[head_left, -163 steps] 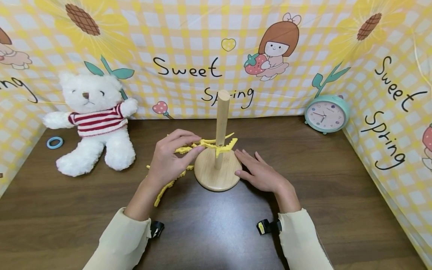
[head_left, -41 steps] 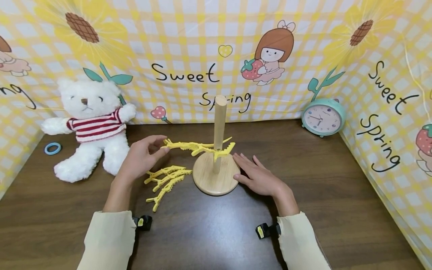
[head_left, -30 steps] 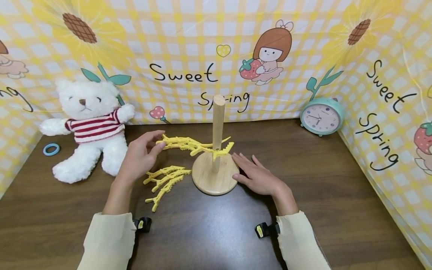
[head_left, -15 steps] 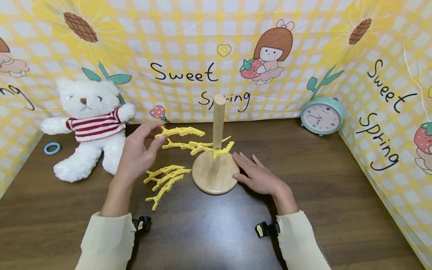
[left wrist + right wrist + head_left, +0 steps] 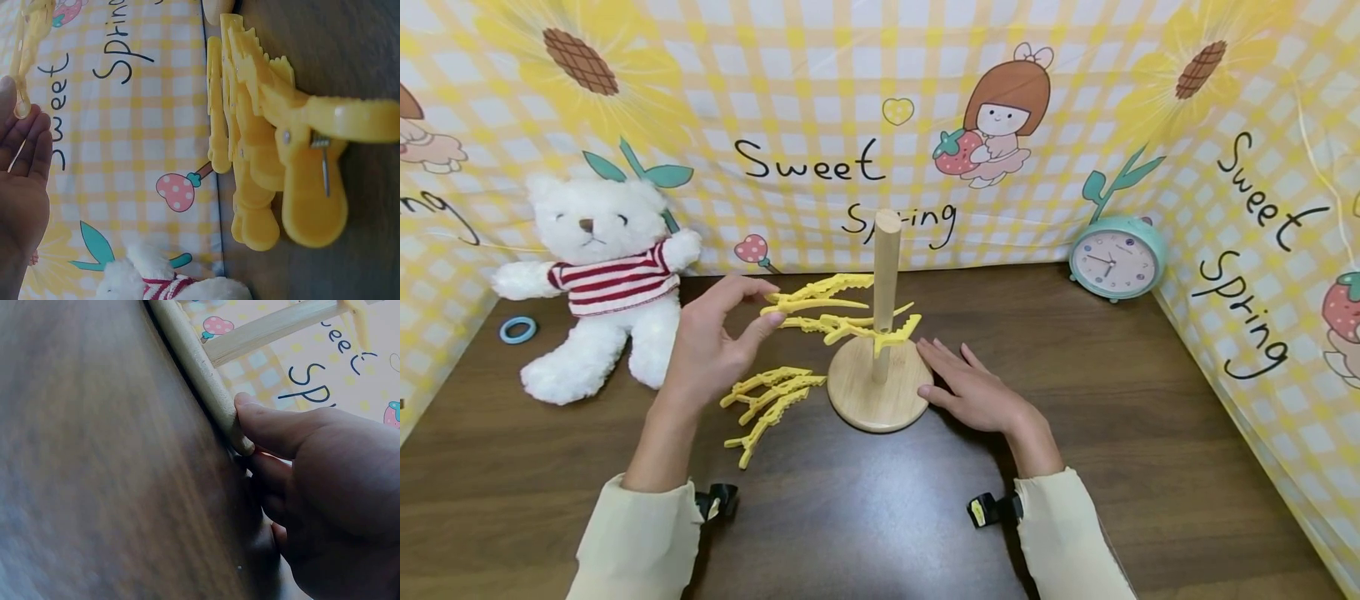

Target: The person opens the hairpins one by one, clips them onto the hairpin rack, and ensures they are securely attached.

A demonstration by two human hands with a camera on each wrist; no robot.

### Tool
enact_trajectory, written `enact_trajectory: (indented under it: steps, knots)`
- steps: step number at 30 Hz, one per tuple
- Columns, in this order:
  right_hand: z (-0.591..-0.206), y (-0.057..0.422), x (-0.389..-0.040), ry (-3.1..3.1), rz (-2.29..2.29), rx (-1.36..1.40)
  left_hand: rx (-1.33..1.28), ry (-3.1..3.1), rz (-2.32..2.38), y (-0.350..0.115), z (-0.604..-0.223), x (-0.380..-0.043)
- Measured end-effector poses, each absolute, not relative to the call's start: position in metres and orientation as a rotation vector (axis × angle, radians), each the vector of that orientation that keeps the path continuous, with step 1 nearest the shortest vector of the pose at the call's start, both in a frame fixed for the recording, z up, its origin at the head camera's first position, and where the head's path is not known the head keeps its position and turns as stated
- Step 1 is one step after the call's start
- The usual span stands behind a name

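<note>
Left hand (image 5: pixel 711 342) pinches yellow clip (image 5: pixel 816 293) – right hand (image 5: pixel 973 387) steadies wooden stand (image 5: pixel 880 392).

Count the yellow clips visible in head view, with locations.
At least 6, overlap may hide more. One pinched open in the left hand, the held clip, beside the wooden post. About two pole clips are clamped on it. Three table clips lie left of the base.

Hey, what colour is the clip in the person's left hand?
The clip is plain yellow, like the others. It shows best in the head view.
</note>
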State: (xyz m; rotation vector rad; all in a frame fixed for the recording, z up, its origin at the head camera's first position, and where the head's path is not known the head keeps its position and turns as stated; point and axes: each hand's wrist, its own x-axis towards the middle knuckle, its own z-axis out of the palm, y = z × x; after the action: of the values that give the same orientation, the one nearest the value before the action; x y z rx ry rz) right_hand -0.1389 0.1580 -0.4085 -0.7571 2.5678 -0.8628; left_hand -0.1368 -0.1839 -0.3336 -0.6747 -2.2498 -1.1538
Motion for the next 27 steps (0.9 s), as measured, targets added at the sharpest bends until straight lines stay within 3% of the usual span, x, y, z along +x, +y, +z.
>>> enact_trajectory:
  steps: [9, 27]
  knots:
    - [-0.408, 0.156, -0.14, 2.566, -0.865, -0.748, -0.651, -2.188, -1.267, -0.177, -0.329, -0.132]
    - [-0.408, 0.157, -0.139, 2.57, -0.878, -0.746, -0.85, -2.169, -1.272, -0.146, -0.325, -0.133]
